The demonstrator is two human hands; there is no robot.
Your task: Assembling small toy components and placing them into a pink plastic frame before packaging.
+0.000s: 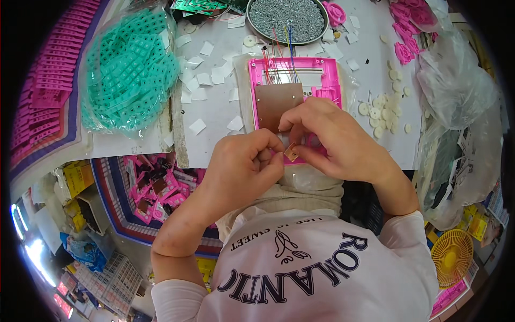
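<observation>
A pink plastic housing (337, 80) lies before me at the table's front edge. Inside it sits a brown circuit board (274, 104), with thin red, blue and dark wires (292, 49) running out past the far side. My right hand (338, 140) reaches over the housing's near right part and pinches a small brown circuit board (291, 154). Close beside that piece, my left hand (244, 166) has thumb and forefinger pressed together; whatever is between them is hidden. The hands cover much of the housing's near end.
A round tray of small screws (287, 21) stands at the back. Teal plastic parts fill a clear bag (129, 75) at left. White paper squares (217, 75) are scattered nearby, and cream discs (383, 112) lie at right. Below left, a striped bag (110, 188) holds pink assemblies.
</observation>
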